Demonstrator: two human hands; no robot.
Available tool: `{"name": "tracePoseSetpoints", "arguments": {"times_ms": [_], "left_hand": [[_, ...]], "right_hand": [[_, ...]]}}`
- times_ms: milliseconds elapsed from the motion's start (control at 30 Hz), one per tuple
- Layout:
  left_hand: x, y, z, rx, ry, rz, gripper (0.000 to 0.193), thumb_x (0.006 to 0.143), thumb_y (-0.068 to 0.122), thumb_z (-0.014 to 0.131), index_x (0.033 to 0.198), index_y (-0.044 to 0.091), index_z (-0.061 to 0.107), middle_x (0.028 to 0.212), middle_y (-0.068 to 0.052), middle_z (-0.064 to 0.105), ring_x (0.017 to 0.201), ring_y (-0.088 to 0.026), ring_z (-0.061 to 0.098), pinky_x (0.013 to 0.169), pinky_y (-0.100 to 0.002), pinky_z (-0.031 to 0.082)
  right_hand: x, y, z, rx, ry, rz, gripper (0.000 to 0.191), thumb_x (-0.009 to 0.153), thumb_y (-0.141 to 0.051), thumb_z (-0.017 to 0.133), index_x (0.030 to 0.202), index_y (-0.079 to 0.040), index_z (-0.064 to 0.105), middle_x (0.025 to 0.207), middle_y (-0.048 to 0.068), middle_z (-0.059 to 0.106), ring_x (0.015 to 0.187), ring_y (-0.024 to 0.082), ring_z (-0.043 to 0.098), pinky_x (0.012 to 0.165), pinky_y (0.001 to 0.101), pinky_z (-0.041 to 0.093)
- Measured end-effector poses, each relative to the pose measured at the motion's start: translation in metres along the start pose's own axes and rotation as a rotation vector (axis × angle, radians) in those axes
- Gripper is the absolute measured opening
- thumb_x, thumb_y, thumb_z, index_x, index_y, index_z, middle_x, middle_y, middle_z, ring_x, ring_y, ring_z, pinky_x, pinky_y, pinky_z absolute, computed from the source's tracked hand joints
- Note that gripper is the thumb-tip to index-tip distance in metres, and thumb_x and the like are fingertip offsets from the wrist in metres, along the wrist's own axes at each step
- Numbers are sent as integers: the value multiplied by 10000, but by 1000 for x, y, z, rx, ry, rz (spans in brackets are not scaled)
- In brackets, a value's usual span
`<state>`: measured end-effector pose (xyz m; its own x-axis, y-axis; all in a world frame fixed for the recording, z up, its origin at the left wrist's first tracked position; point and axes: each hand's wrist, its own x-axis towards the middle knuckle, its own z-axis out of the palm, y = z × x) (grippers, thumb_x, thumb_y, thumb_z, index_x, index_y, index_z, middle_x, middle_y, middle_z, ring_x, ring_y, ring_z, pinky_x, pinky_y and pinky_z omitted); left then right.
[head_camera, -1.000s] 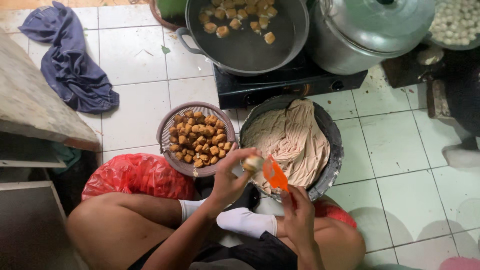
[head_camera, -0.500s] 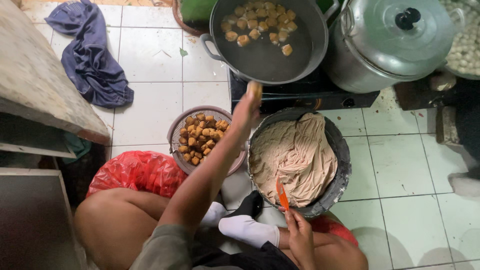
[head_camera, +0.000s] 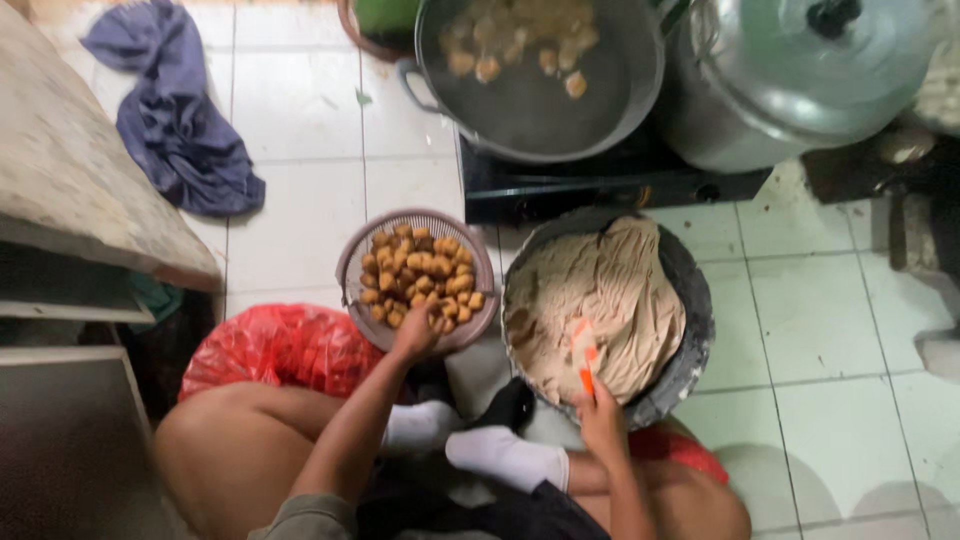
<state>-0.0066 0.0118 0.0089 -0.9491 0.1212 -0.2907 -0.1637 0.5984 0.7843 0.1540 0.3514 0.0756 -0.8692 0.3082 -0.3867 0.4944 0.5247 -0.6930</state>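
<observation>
A white tiled floor fills the frame. At the upper right a lidded metal pot is seen beside a dark wok of frying pieces, both set on a black stove. At the upper left a blue cloth is spread on the tiles. Right of centre, a dark round basin filled with pale paste is placed just below the stove. A red plastic bag is seen at lower left, near the knee. Just left of the basin, a pinkish woven basket of golden fried tofu puffs is set. The left hand is laid at the basket's lower rim, its fingers curled among the puffs; whether one is gripped cannot be told. The right hand is closed around an orange spatula, whose blade is pressed into the paste at the basin's lower edge.
</observation>
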Motion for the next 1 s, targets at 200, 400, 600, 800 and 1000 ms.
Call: {"name": "tracePoseSetpoints", "arguments": {"times_ms": [200, 400, 600, 800, 1000], "left_hand": [[-15, -25, -19, -128, 244, 16, 288, 893, 165, 692, 1169, 85, 709, 1174, -167, 723, 1129, -339, 668, 972, -406, 511], [-16, -24, -32, -183, 234, -55, 276, 938, 186, 672, 1197, 104, 720, 1168, -134, 744, 1128, -293, 683, 977, -379, 509], [-7, -38, -16, -174, 263, -22, 280, 915, 162, 676, 1183, 87, 711, 1149, -156, 733, 1103, -313, 691, 968, -391, 524], [2, -61, 15, 33, 262, -107, 351, 830, 160, 722, 1174, 88, 711, 1127, -209, 694, 1083, -376, 663, 951, -433, 531], [2, -56, 45, 284, 46, -245, 568, 790, 212, 728, 1332, 142, 573, 1367, -208, 544, 1140, -400, 567, 894, -498, 505]], "right_hand": [[31, -31, 30, -382, -20, -221, 375, 946, -89, 541, 1309, -125, 626, 958, 240, 707, 930, 462, 668, 792, 529, 514], [48, -46, 59, -376, -256, -238, 366, 917, -76, 571, 1259, -132, 687, 952, 254, 689, 910, 451, 661, 784, 504, 520], [38, -39, 67, -9, -300, -63, 347, 989, -162, 568, 1315, -117, 679, 724, 106, 642, 634, 192, 585, 595, 327, 487], [-8, -35, 66, 1004, -253, 328, 304, 1056, -220, 489, 1287, -68, 613, 720, 0, 522, 471, 41, 348, 406, 197, 266], [-44, -38, 34, 1219, -99, 260, 247, 1083, -256, 473, 1205, -77, 592, 735, 20, 514, 504, 54, 358, 440, 200, 288]]}}
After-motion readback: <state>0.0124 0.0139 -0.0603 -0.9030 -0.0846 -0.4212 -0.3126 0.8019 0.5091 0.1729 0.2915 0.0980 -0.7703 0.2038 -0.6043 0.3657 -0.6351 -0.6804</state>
